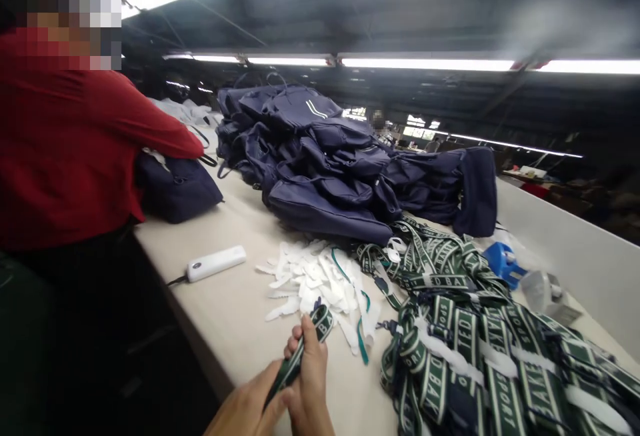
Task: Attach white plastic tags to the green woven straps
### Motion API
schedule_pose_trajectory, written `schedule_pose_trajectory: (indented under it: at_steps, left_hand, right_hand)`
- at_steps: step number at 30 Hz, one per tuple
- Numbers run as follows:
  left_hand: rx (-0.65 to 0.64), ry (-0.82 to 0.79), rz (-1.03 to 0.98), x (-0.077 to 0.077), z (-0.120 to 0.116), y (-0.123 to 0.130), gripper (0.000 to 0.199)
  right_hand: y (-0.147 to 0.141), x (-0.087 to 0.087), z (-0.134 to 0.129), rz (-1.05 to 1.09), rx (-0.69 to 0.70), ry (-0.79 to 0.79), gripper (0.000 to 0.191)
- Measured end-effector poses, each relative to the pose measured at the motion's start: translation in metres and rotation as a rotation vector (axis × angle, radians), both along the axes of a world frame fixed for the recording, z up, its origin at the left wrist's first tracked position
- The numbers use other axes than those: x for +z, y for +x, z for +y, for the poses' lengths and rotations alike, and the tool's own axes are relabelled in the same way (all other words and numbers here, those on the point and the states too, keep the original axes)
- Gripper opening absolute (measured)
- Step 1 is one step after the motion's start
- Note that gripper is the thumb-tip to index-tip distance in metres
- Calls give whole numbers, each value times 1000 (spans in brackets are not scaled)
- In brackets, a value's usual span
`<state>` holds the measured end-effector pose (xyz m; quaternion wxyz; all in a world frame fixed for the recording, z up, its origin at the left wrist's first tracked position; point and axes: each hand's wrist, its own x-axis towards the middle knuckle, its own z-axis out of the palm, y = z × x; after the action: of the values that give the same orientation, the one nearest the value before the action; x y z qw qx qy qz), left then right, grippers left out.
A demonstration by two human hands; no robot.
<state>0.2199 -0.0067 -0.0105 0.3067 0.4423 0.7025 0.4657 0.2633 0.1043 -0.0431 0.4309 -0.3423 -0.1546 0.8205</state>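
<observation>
A green and white lettered webbing strap [296, 364] runs between my two hands near the table's front edge. My right hand [311, 373] grips its upper part with the thumb on top, and a looped end sticks out above the fist. Lower down, my left hand [255, 399] is closed on the same strap, which passes between thumb and fingers. Just beyond my hands lies a heap of white strips [320, 276] with some green ribbon among them. To the right is a large pile of similar straps [450, 356], many bundled with white wraps.
Navy bags [330, 169] are heaped at the table's back. A white power strip [216, 263] lies at left on the beige table [210, 316]. A person in red [75, 143] handles a navy bag [177, 186]. A blue tape dispenser [503, 263] sits at right.
</observation>
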Motion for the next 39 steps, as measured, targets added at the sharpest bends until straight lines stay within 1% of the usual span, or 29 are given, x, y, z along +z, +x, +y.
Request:
schedule_pose_trajectory:
  at_steps: [2, 4, 6, 8, 10, 11, 12, 13, 14, 15, 16, 17, 18, 19, 21, 23, 25, 27, 28, 30, 32, 34, 35, 37, 39]
  left_hand:
    - [-24, -43, 92, -2, 8, 0, 36]
    - [-26, -113, 179, -13, 16, -3, 39]
    - [-4, -146, 199, -27, 22, -6, 43]
    - [20, -174, 75, -37, 27, -8, 52]
    - [51, -216, -143, -43, 27, -11, 61]
    - [79, -236, -261, -44, 26, -12, 66]
    - [115, -248, -366, -45, 23, -14, 69]
    - [156, -251, -449, -47, 20, -15, 71]
    - [196, -248, -509, -49, 16, -17, 70]
    - [234, -241, -549, -52, 11, -18, 67]
    - [262, -235, -572, -56, 7, -20, 63]
    - [283, -232, -584, -60, 3, -21, 59]
    - [299, -237, -591, -65, -1, -22, 55]
    - [304, -253, -593, -69, -4, -22, 52]
    - [298, -296, -576, -76, -9, -23, 48]
    - [301, -334, -562, -80, -11, -23, 47]
    - [330, -351, -569, -81, -11, -25, 46]
    - [350, -364, -568, -79, -11, -27, 46]
    - [352, -370, -564, -78, -12, -28, 46]
    - [351, -365, -575, -73, -13, -30, 47]
    - [348, -341, -613, -65, -13, -33, 48]
    - [340, -312, -635, -50, -12, -37, 48]
    - [337, -297, -629, -40, -10, -39, 47]
    - [348, -255, -590, -16, -4, -41, 44]
    - [378, -153, -515, 8, 5, -41, 46]
  right_hand:
    - [3, 11, 5, 17, -46, -9, 44]
    - [4, 16, 9, 39, -69, -13, 39]
    - [4, 13, 13, 55, -63, -13, 34]
    - [5, 5, 17, 35, -8, 16, 33]
    - [11, -4, 24, -61, 140, 127, 36]
    - [16, -6, 29, -153, 246, 234, 37]
    - [23, -6, 36, -285, 349, 379, 38]
    - [32, -4, 46, -475, 421, 546, 38]
    - [41, 1, 58, -706, 445, 705, 37]
    - [51, 6, 72, -947, 422, 833, 35]
    - [60, 12, 87, -1192, 350, 901, 32]
    - [69, 17, 103, -1355, 281, 905, 26]
    - [76, 21, 119, -1467, 239, 876, 20]
    - [82, 23, 134, -1546, 227, 832, 17]
    - [89, 19, 158, -1635, 262, 746, 19]
    - [92, 10, 171, -1687, 297, 688, 23]
    - [94, 1, 176, -1697, 301, 667, 21]
    - [97, -1, 175, -1678, 267, 679, 12]
    - [99, 1, 173, -1660, 230, 698, 9]
    - [105, 11, 165, -1608, 113, 751, 8]
    - [110, 23, 151, -1546, -16, 814, 15]
    - [111, 29, 129, -1402, -107, 852, 25]
    - [110, 28, 116, -1267, -121, 836, 27]
    - [102, 22, 87, -926, -76, 732, 27]
    - [91, 10, 57, -616, 3, 581, 24]
